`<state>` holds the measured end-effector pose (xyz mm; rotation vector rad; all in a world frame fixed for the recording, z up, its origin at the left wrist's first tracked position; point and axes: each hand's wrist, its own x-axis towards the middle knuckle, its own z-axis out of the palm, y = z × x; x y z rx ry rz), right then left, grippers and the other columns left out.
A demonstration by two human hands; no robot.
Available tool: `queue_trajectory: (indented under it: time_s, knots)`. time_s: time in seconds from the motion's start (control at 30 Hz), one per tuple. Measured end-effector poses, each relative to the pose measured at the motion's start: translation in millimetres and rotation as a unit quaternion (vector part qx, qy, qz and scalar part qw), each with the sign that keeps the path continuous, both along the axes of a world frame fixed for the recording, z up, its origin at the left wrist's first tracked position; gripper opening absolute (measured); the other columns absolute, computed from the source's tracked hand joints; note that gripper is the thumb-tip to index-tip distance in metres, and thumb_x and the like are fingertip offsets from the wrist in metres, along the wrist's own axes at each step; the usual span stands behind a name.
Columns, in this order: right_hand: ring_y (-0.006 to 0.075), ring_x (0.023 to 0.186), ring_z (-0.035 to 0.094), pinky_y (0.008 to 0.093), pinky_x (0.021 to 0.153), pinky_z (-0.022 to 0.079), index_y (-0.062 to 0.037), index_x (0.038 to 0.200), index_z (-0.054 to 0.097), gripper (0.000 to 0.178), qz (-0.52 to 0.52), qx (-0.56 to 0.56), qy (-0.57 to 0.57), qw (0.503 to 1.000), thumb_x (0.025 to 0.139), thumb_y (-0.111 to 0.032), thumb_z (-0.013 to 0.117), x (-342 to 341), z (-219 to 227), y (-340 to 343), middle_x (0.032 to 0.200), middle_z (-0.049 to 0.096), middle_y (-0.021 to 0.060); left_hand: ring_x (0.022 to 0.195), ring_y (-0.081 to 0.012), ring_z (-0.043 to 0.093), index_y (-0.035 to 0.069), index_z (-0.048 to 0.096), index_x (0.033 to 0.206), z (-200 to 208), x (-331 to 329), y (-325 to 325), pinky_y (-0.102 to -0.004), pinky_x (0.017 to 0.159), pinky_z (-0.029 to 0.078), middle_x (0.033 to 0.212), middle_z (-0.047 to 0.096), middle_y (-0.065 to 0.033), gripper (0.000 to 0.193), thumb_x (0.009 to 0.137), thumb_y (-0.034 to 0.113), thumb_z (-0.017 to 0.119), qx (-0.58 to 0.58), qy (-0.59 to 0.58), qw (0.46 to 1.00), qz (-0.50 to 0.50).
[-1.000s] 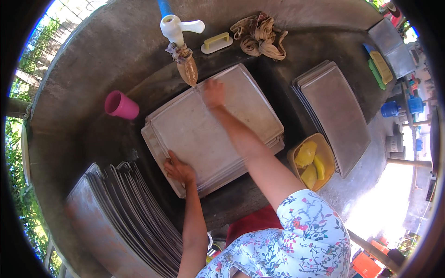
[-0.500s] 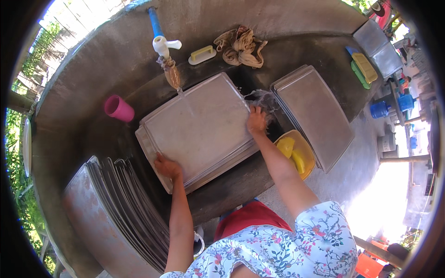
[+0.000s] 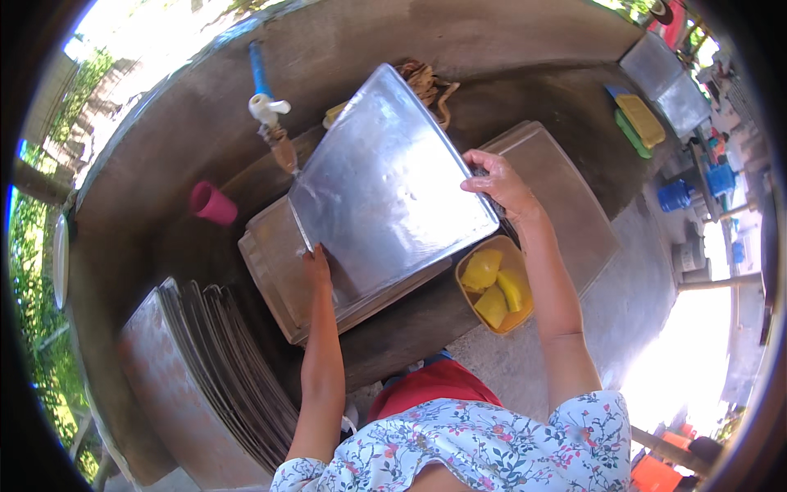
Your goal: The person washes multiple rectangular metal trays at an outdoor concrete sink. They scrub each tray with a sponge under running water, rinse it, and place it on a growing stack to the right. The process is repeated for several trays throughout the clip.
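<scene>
A wet, shiny rectangular metal baking tray [image 3: 392, 176] is lifted at a tilt in both my hands, its far corner raised. My left hand [image 3: 317, 266] grips its near left edge, fingers partly hidden. My right hand [image 3: 502, 184] pinches the right edge between thumb and fingers. Beneath it lie more flat trays [image 3: 272, 266] in the concrete basin. The cloth-wrapped spout [image 3: 283, 152] of a white tap [image 3: 266, 107] hangs by the tray's left edge. Near my right forearm is a yellow tub [image 3: 518, 322] holding several yellow pieces [image 3: 492, 305], their kind unclear.
On the right another tray stack [image 3: 566, 193] rests on the ledge. Many trays [image 3: 193, 361] stand on edge at lower left. A pink cup [image 3: 213, 203] lies left of the tap. A brown cloth [image 3: 422, 80] and brushes [image 3: 641, 120] sit along the back and right.
The top tray, flat on the stack before, is raised and tilted, its shiny face showing. Both hands have moved with it. The yellow tub has shifted left.
</scene>
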<state>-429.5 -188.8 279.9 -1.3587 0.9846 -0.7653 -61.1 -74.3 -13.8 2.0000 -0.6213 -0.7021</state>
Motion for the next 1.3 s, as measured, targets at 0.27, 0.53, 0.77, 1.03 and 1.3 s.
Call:
queue_trajectory:
  time_s: [0.27, 0.53, 0.77, 1.03, 1.3]
  knots:
    - [0.0134, 0.078, 0.057, 0.0243, 0.072, 0.045, 0.0031, 0.101, 0.061, 0.035, -0.236, -0.096, -0.078, 0.964, 0.067, -0.006, 0.066, -119, 35, 82, 0.086, 0.060, 0.0060, 0.082, -0.0210, 0.061, -0.004, 0.059, 0.105, 79, -94, -109, -0.0338, 0.075, 0.046, 0.087, 0.064, -0.0123, 0.040, 0.087, 0.032, 0.058, -0.067, -0.019, 0.966, -0.249]
    - [0.0166, 0.086, 0.060, 0.0263, 0.075, 0.049, 0.0006, 0.116, 0.054, 0.045, -0.524, 0.002, -0.202, 0.828, 0.072, -0.010, 0.063, -273, -127, 163, 0.096, 0.060, 0.0071, 0.096, -0.0284, 0.062, 0.001, 0.058, 0.117, 107, -235, -165, -0.0352, 0.084, 0.048, 0.107, 0.064, -0.0186, 0.045, 0.080, 0.025, 0.065, -0.045, -0.056, 0.925, -0.374]
    - [0.0176, 0.088, 0.063, 0.0296, 0.074, 0.051, -0.0039, 0.113, 0.057, 0.037, -0.556, 0.171, 0.149, 0.800, 0.078, -0.010, 0.065, -315, -178, 204, 0.095, 0.064, 0.0088, 0.101, -0.0336, 0.057, 0.003, 0.054, 0.120, 68, -219, -94, -0.0388, 0.085, 0.047, 0.119, 0.052, -0.0198, 0.044, 0.080, 0.018, 0.067, -0.051, -0.037, 0.868, -0.492]
    - [0.0220, 0.086, 0.064, 0.0338, 0.074, 0.050, -0.0067, 0.102, 0.062, 0.021, -0.433, -0.078, 0.237, 0.866, 0.081, -0.011, 0.064, -101, -109, 123, 0.095, 0.066, 0.0093, 0.109, -0.0359, 0.046, 0.003, 0.052, 0.115, 37, -44, 40, -0.0448, 0.089, 0.040, 0.112, 0.049, -0.0166, 0.039, 0.077, 0.006, 0.063, -0.028, -0.314, 0.943, -0.109]
    - [0.0314, 0.117, 0.045, 0.0433, 0.096, 0.038, -0.0117, 0.120, 0.053, 0.041, -0.116, -0.375, 0.524, 0.756, 0.081, -0.023, 0.061, 132, -258, 27, 0.125, 0.047, 0.0086, 0.103, -0.0324, 0.045, 0.013, 0.050, 0.123, 13, 35, 96, -0.0440, 0.085, 0.038, 0.112, 0.046, -0.0126, 0.044, 0.081, 0.003, 0.055, 0.147, -0.476, 0.865, 0.057]
